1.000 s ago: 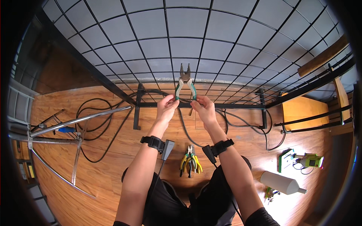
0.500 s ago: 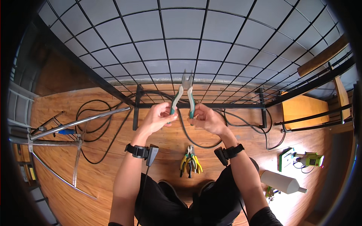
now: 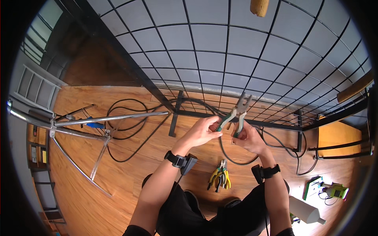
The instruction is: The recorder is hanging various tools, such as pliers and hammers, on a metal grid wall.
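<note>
My left hand point(image 3: 205, 131) and right hand point(image 3: 251, 138) each curl closed around one curved, green-and-white handle of metal pliers point(image 3: 239, 109), spread apart, before the far black wire grid point(image 3: 226, 51); yellow-handled pliers point(image 3: 214, 176) lie nearer on grained wood flooring point(image 3: 134, 179).

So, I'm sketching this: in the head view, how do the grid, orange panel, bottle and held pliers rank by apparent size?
1. Grid
2. Orange panel
Unranked: bottle and held pliers; the bottle is partly hidden, the pliers raised nearer the camera.
</note>
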Demonstrator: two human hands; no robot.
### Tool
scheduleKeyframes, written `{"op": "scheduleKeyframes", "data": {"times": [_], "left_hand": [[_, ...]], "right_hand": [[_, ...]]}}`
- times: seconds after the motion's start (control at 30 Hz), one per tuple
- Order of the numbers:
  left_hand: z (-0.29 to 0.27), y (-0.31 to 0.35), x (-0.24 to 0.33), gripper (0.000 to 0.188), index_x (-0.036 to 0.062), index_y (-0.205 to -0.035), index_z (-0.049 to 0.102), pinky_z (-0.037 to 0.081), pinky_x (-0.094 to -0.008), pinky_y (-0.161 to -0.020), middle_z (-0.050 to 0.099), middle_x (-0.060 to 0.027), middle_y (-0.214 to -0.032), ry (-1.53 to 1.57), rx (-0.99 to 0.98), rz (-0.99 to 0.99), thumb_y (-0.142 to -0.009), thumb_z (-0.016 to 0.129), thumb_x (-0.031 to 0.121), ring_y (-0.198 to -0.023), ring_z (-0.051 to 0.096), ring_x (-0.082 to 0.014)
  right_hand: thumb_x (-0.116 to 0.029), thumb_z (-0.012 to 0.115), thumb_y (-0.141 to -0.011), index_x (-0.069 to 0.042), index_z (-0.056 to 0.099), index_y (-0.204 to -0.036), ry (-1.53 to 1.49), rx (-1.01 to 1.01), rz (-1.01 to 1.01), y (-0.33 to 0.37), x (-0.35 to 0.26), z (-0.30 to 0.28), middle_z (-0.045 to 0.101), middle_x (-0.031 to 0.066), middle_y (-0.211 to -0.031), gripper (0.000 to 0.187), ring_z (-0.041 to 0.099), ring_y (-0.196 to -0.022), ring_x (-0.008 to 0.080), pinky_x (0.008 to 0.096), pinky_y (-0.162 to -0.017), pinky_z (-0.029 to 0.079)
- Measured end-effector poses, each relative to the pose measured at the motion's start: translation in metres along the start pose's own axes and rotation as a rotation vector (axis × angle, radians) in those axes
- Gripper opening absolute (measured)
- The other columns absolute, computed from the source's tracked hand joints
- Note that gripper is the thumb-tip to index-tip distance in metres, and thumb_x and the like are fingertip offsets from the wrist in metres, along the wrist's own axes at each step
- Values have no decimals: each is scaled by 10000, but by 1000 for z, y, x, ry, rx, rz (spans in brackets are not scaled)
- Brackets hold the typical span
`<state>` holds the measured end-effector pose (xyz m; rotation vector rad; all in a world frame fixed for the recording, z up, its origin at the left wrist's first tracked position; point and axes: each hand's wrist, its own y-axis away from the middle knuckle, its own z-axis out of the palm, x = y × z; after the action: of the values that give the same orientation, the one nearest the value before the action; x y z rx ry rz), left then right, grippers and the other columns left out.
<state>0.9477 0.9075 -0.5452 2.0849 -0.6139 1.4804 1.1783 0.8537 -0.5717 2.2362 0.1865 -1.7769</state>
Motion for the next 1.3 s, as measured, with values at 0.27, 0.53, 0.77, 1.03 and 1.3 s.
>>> {"op": "scheduleKeyframes", "data": {"times": [0.27, 0.53, 0.77, 1.03, 1.3], "left_hand": [[-4, 1, 30, 265, 8, -1044, 609, 508, -320, -643, 671, -168, -881, -202, 232, 149, -818, 701, 110, -752, 661, -269], [-11, 1, 62, 343, -2, -1139, 627, 537, -312, -650, 695, -152, -938, -169, 237, 98, -827, 705, 118, -753, 676, -191], [-19, -11, 76, 327, 15, -1214, 556, 485, -345, -944, 616, -124, -1190, 148, 468, 241, -910, 622, 119, -1115, 585, -187], [-24, -16, 63, 274, 9, -1162, 574, 513, -290, -823, 650, -118, -1063, 183, 430, 205, -918, 609, 130, -980, 638, -180], [-19, -23, 62, 260, 12, -1139, 585, 509, -289, -799, 661, -111, -1022, 183, 404, 206, -909, 614, 132, -927, 640, -171]], "right_hand": [[-99, 698, -818, -27, 579, -1001, 246, 241, -232, -1, -31, -1, 646, 81, -708, 230, 626, -582, 162, 274, -554, 493], [-131, 638, -916, 4, 570, -997, -312, 287, -166, 6, -56, -5, 655, 49, -775, 171, 584, -607, 78, 224, -513, 475], [-100, 569, -950, -7, 584, -1008, -337, 587, -445, 9, -86, -11, 646, 82, -890, 111, 565, -646, 88, 221, -571, 480], [-151, 546, -971, -17, 552, -1050, -265, 808, -455, 10, -62, -7, 628, 70, -898, 156, 560, -643, 84, 216, -600, 492], [-180, 524, -983, -30, 508, -1080, -293, 908, -472, 14, -57, 0, 621, 75, -898, 180, 563, -631, 99, 228, -590, 487]]}}
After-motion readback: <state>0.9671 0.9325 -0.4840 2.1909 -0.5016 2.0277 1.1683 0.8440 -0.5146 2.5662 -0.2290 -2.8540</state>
